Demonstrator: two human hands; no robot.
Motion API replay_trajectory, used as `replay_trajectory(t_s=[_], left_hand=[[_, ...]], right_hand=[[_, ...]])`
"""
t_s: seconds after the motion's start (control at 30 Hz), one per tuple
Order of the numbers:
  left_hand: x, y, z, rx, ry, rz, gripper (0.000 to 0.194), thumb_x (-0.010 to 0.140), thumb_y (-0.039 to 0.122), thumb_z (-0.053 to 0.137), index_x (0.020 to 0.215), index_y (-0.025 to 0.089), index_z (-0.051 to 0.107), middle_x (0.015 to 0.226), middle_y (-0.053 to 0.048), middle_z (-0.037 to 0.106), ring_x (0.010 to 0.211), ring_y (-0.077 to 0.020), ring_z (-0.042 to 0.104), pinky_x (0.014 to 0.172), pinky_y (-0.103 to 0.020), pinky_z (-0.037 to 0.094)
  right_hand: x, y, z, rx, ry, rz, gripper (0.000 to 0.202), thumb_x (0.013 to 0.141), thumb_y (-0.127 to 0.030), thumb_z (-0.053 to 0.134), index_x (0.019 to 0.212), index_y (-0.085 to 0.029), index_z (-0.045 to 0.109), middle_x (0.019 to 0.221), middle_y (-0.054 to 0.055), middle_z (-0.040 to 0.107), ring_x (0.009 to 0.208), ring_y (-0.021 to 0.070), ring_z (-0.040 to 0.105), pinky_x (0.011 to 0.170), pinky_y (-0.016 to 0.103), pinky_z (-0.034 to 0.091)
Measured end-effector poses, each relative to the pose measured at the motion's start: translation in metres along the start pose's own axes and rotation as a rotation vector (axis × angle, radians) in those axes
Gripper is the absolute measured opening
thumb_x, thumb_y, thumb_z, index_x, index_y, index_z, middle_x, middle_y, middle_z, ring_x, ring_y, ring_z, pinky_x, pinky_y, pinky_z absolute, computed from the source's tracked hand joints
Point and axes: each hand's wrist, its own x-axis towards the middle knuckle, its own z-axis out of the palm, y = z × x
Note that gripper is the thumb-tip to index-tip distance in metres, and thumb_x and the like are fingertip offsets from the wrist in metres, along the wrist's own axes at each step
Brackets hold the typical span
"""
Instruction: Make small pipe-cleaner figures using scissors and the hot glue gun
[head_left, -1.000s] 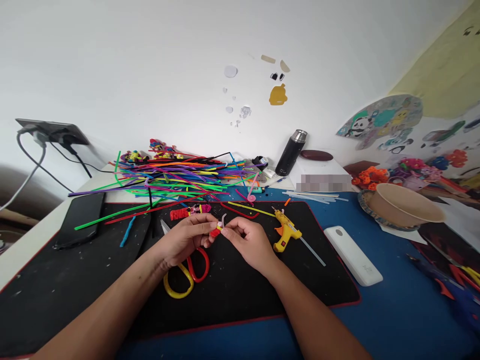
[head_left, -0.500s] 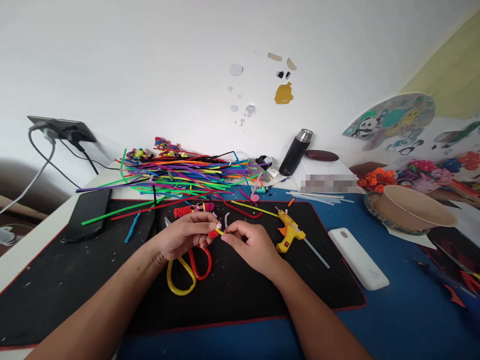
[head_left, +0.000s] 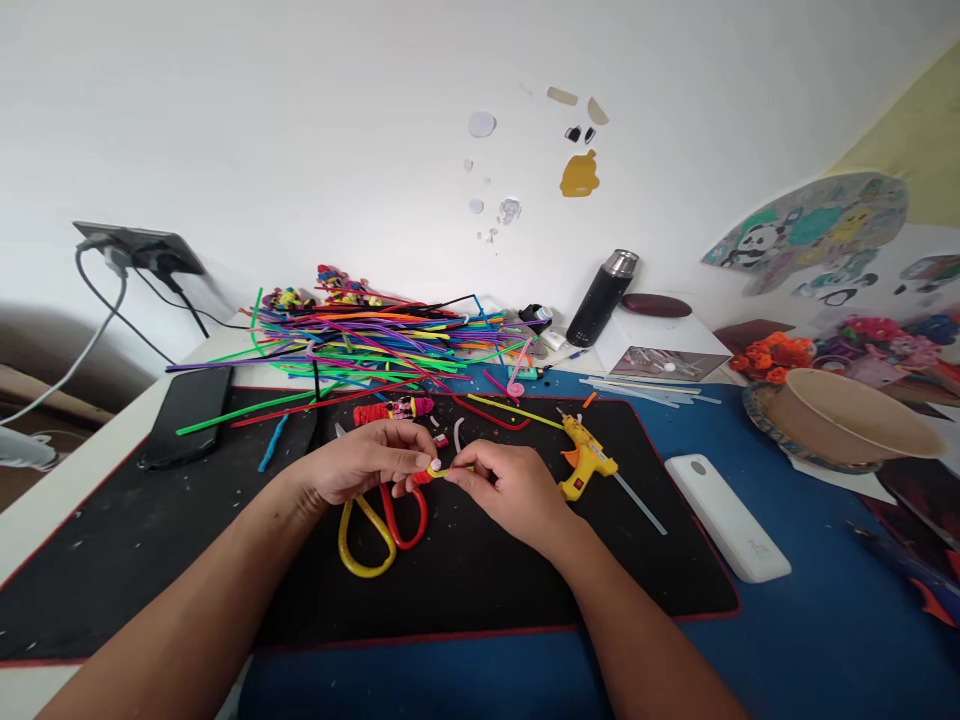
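Observation:
Over the black mat, my left hand (head_left: 375, 460) is closed around a small red pipe-cleaner piece (head_left: 424, 477) with a pale pink bit at its tip. My right hand (head_left: 514, 485) pinches the end of a yellow pipe cleaner (head_left: 442, 473), which runs across to the red piece between both hands. The left fingers partly cover the piece. Beneath the left hand lie scissors (head_left: 367, 572) with one yellow and one red handle loop, their blades mostly hidden. A red wound pipe-cleaner figure (head_left: 375, 413) rests just beyond that hand.
A yellow hot glue gun (head_left: 589, 458) with a glue stick lies right of my hands, near a white power bank (head_left: 727, 518). Behind are heaped pipe cleaners (head_left: 375, 345), a black flask (head_left: 602, 298) and a beige bowl (head_left: 855, 415). A phone (head_left: 187, 415) lies left.
The view has shifted slightly, so the scene sits a little to the right. More of the yellow strand shows between my hands, and the red piece is turned lower. Both hands keep their grip.

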Motion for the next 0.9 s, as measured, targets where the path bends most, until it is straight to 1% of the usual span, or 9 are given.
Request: replay_trajectory(t_s=[0.07, 0.2, 0.37, 0.53, 0.67, 0.77, 0.9], left_hand=[[-0.0013, 0.0005, -0.0006, 0.052, -0.017, 0.003, 0.028, 0.071, 0.038, 0.093, 0.081, 0.015, 0.080, 0.068, -0.003, 0.068, 0.054, -0.0107, 0.058, 0.048, -0.019, 0.047], [-0.0022, -0.0022, -0.0031, 0.100, -0.058, -0.003, 0.024, 0.075, 0.037, 0.089, 0.082, 0.015, 0.080, 0.070, -0.004, 0.069, 0.056, -0.0119, 0.060, 0.050, -0.019, 0.048], [-0.0025, -0.0015, -0.0019, 0.112, -0.052, -0.006, 0.024, 0.075, 0.037, 0.089, 0.082, 0.015, 0.080, 0.070, -0.004, 0.069, 0.057, -0.0122, 0.059, 0.051, -0.020, 0.047], [0.0002, -0.0010, -0.0013, 0.063, 0.022, 0.034, 0.028, 0.072, 0.038, 0.092, 0.082, 0.015, 0.079, 0.068, -0.003, 0.068, 0.054, -0.0108, 0.058, 0.050, -0.019, 0.047], [0.0038, -0.0040, -0.0021, -0.016, 0.091, 0.034, 0.029, 0.071, 0.035, 0.093, 0.083, 0.014, 0.078, 0.064, -0.002, 0.067, 0.052, -0.0103, 0.058, 0.049, -0.018, 0.047], [0.0056, -0.0055, -0.0013, -0.037, 0.113, 0.040, 0.027, 0.073, 0.034, 0.092, 0.083, 0.013, 0.078, 0.064, -0.002, 0.066, 0.053, -0.0101, 0.058, 0.050, -0.018, 0.048], [0.0072, -0.0069, 0.0011, -0.053, 0.139, 0.071, 0.027, 0.072, 0.034, 0.093, 0.082, 0.013, 0.078, 0.066, -0.002, 0.064, 0.055, -0.0104, 0.057, 0.052, -0.019, 0.050]], right_hand=[[0.0000, -0.0012, -0.0007, -0.011, -0.012, -0.004, 0.013, 0.097, -0.036, 0.075, 0.092, -0.024, 0.077, 0.071, -0.004, 0.071, 0.058, 0.0112, 0.057, 0.059, 0.024, 0.037], [0.0004, -0.0033, -0.0023, -0.055, -0.035, 0.002, 0.015, 0.095, -0.039, 0.077, 0.091, -0.025, 0.077, 0.070, -0.003, 0.072, 0.057, 0.0121, 0.058, 0.059, 0.025, 0.036], [0.0002, -0.0022, -0.0023, -0.081, -0.055, -0.012, 0.015, 0.097, -0.039, 0.075, 0.093, -0.025, 0.077, 0.073, -0.002, 0.073, 0.058, 0.0121, 0.059, 0.060, 0.025, 0.035], [-0.0009, -0.0001, -0.0006, -0.112, -0.031, -0.037, 0.016, 0.099, -0.039, 0.072, 0.093, -0.025, 0.076, 0.070, -0.003, 0.071, 0.058, 0.0121, 0.059, 0.061, 0.025, 0.035], [-0.0013, -0.0015, 0.0020, -0.095, -0.032, -0.017, 0.015, 0.099, -0.036, 0.072, 0.090, -0.024, 0.075, 0.067, -0.004, 0.069, 0.056, 0.0118, 0.057, 0.060, 0.025, 0.034], [-0.0018, -0.0022, 0.0045, -0.072, -0.041, 0.001, 0.014, 0.098, -0.035, 0.072, 0.089, -0.024, 0.074, 0.066, -0.004, 0.068, 0.055, 0.0121, 0.056, 0.058, 0.025, 0.033], [-0.0026, -0.0018, 0.0072, -0.069, -0.029, 0.000, 0.014, 0.099, -0.033, 0.071, 0.089, -0.024, 0.073, 0.066, -0.004, 0.067, 0.056, 0.0120, 0.055, 0.058, 0.025, 0.034]])
